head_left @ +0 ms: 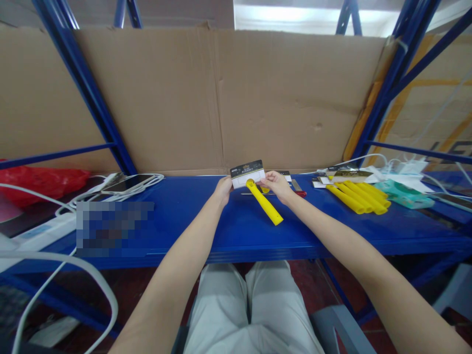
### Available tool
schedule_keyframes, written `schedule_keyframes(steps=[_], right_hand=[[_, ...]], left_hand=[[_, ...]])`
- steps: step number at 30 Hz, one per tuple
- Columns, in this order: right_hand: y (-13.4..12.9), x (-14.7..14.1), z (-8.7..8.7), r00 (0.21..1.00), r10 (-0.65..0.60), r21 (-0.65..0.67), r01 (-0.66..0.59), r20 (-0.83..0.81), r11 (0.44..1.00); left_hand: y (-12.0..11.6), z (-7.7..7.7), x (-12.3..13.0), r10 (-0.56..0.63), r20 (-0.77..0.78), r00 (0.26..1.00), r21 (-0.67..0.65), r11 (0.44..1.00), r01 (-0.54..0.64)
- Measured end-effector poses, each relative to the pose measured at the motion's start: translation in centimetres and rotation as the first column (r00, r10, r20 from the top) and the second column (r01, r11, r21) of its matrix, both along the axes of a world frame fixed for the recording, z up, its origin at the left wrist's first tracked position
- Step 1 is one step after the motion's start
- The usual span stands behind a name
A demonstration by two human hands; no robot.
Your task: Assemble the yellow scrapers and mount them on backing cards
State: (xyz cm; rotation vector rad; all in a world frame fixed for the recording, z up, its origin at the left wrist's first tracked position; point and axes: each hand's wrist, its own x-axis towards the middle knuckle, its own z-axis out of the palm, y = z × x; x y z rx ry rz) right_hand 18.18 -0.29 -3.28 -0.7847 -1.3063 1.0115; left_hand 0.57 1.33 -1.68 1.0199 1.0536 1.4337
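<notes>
Left hand [223, 190] is pinching one side of a black-and-white card [241, 174], right hand [278, 186] grips the other. Yellow handle [266, 204] sits between them, round end overlapping the card. More yellow handles [357, 196] lie off right of the right hand.

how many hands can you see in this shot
2: the left hand at the left edge of the black-and-white card, and the right hand at its right edge. No others show.
</notes>
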Motion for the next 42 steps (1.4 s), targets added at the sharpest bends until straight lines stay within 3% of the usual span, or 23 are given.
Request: schedule_keyframes(steps=[4, 14, 24, 32, 36, 38, 42], right_hand=[[0.1, 0.0, -0.1, 0.999, -0.032, -0.019, 0.032, -0.016, 0.999], [-0.4, -0.2, 0.4, 0.990, -0.137, -0.094, 0.133, -0.035, 0.987], [-0.6, -0.2, 0.9, 0.973, -0.230, -0.151, 0.225, -0.013, 0.963], [-1.0, -0.1, 1.2, 0.976, -0.208, -0.181, 0.217, 0.068, 0.959], [-1.1, -0.1, 1.0, 0.958, -0.185, -0.180, 0.226, 0.218, 0.957], [-1.0, 0.0, 0.7, 0.908, -0.213, -0.118, 0.271, 0.360, 0.955], [-0.6, 0.2, 0.2, 0.672, -0.407, 0.273, 0.302, 0.619, 0.913]], left_hand=[[-0.1, 0.1, -0.1, 0.035, -0.094, 0.995, -0.032, 0.999, -0.039], [-1.0, 0.7, -0.2, -0.126, -0.110, 0.986, -0.016, 0.992, 0.125], [-1.4, 0.0, 0.3, -0.177, -0.078, 0.981, 0.036, 0.983, 0.180], [-0.9, -0.1, 0.3, -0.178, -0.030, 0.984, 0.038, 0.983, 0.179], [-0.8, -0.2, 0.3, -0.132, -0.046, 0.990, 0.041, 0.990, 0.134], [-0.7, -0.3, 0.3, -0.092, -0.048, 0.995, 0.039, 0.995, 0.094], [-0.7, -0.3, 0.3, 0.004, -0.078, 0.997, 0.024, 1.000, -0.002]])
